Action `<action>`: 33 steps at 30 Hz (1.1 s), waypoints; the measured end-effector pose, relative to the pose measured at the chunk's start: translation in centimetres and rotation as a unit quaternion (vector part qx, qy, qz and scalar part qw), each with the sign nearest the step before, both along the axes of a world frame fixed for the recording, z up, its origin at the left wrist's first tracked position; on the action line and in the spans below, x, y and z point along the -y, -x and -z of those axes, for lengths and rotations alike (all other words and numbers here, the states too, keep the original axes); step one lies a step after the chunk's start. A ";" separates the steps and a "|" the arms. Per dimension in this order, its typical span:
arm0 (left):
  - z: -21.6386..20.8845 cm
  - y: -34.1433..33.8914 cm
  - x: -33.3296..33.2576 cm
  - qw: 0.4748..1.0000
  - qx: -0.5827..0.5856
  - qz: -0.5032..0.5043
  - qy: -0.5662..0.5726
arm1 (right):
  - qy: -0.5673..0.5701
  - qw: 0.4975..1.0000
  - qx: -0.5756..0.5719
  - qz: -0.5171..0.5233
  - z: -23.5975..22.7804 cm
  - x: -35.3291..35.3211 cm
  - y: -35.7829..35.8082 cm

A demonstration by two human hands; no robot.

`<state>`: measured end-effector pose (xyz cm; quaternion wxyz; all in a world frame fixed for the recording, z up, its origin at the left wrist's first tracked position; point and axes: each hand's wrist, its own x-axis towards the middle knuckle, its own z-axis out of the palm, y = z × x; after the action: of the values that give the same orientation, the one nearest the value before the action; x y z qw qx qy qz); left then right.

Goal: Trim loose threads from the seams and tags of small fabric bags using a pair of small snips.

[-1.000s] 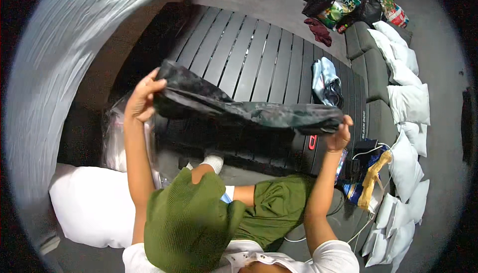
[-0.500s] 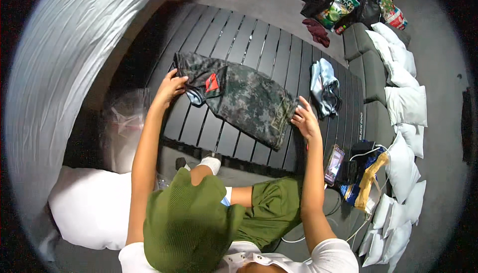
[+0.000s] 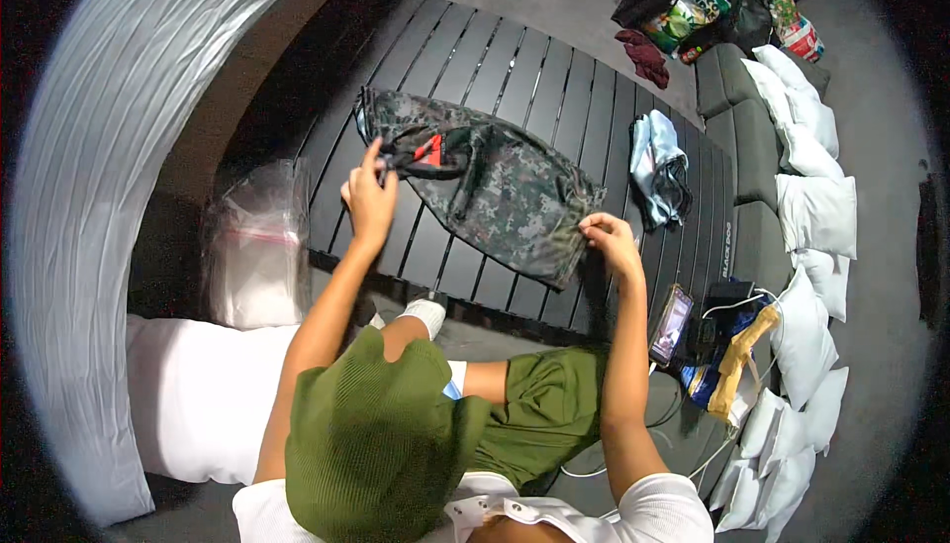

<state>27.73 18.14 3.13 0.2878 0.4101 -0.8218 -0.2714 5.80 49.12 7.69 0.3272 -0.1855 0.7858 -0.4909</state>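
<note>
A dark camouflage shirt [image 3: 505, 201] with a red patch on its sleeve lies folded lengthwise, aslant on a black slatted tabletop [image 3: 442, 266]. My left hand [image 3: 370, 204] is at the shirt's near left side, with the dark sleeve edge between thumb and forefinger. At the right end, my right hand [image 3: 614, 241] pinches the shirt's edge. Folds run across the cloth between the two hands. A light blue and black folded garment [image 3: 659, 169] rests farther right on the tabletop, apart from my hands.
Clear plastic bags [image 3: 259, 266] stand left of the tabletop, near a white pillow [image 3: 203, 394]. A lit phone [image 3: 672, 325], cables and a blue-yellow packet [image 3: 737, 370] are at the right. Small white pillows [image 3: 816, 214] line a grey sofa [image 3: 757, 236]. A maroon cloth [image 3: 643, 56] lies beyond.
My left hand has moved right and slightly nearer, from the shirt's left end to the sleeve, which is now bunched. My right hand has closed on the right edge. The view has shifted slightly.
</note>
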 end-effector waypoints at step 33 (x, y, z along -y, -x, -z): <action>-1.1 -6.8 5.3 0.942 0.111 0.206 -0.241 | 0.011 0.995 0.071 -0.062 -1.1 -1.5 0.6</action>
<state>34.52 12.81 4.27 0.0250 0.3167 -0.8251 -0.4673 5.17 50.61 8.77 0.4099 -0.2025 0.7419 -0.4905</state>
